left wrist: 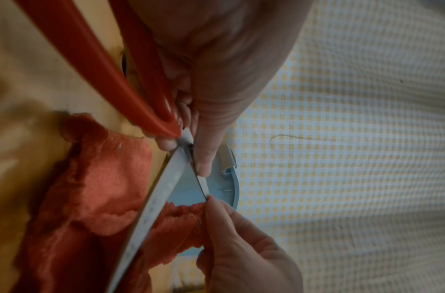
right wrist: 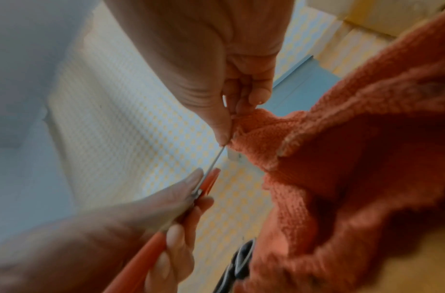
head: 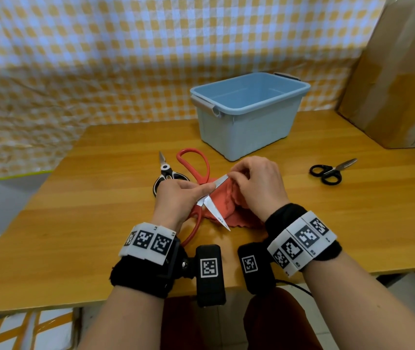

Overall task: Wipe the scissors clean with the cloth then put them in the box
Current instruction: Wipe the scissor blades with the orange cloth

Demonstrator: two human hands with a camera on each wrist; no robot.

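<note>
left hand (head: 176, 198) grips red scissors (head: 193, 168) | right hand (head: 256, 183) pinches cloth (head: 224, 205) round blade

Glossy red plastic handles (head: 193, 162) and bare metal blades (head: 216, 210); nubbly orange cloth (head: 224, 200); smooth wood table (head: 100, 198)

The left hand (head: 176, 198) hides the red scissors' (head: 193, 165) pivot.
</note>
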